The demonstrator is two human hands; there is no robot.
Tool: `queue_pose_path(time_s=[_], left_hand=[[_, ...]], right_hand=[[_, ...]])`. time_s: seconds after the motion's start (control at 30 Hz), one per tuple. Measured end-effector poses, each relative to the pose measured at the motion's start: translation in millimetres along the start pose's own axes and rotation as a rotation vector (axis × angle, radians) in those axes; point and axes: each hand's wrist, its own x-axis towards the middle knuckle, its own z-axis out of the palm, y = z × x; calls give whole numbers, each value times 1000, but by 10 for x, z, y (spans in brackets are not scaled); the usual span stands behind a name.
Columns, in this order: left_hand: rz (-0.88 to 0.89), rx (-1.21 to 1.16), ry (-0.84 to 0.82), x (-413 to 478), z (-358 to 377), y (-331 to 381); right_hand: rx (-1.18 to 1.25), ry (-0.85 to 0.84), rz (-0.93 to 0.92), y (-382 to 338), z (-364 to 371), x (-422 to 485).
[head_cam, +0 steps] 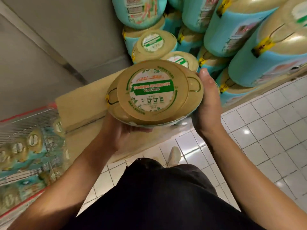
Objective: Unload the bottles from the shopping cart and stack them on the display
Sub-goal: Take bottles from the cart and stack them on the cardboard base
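Observation:
I hold one large bottle [153, 92] upright between both hands, seen from above: a gold lid with a round green and white label, teal body hidden below. My left hand [123, 132] grips its near lower side from beneath. My right hand [207, 100] lies flat against its right side, fingers straight. Right behind it the display stack [232, 39] of the same teal bottles with gold tops rises in tiers. The red-rimmed wire shopping cart [25, 146] at the left carries several more bottles.
A tan cardboard sheet [78, 105] lies between the cart and the display base. A grey wall or pillar [49, 39] fills the upper left. White floor tiles [265, 130] stretch to the right, and my shoe [173, 156] stands below the bottle.

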Motion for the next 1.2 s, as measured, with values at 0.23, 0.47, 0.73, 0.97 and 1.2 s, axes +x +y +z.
queue_pose_path(time_s=[0.23, 0.47, 0.73, 0.97, 1.2], left_hand=[[117, -57, 171, 369, 468, 205], [124, -152, 214, 902, 495, 632], [128, -23, 414, 1411, 534, 1084], [131, 12, 371, 1660, 579, 1135], [37, 119, 371, 1790, 538, 1107]], right_hand=[[0, -39, -29, -201, -26, 821], [33, -7, -5, -241, 334, 1229], [84, 9, -77, -362, 474, 1707], [58, 8, -76, -250, 432, 1868], [-110, 11, -141, -136, 469, 1850]])
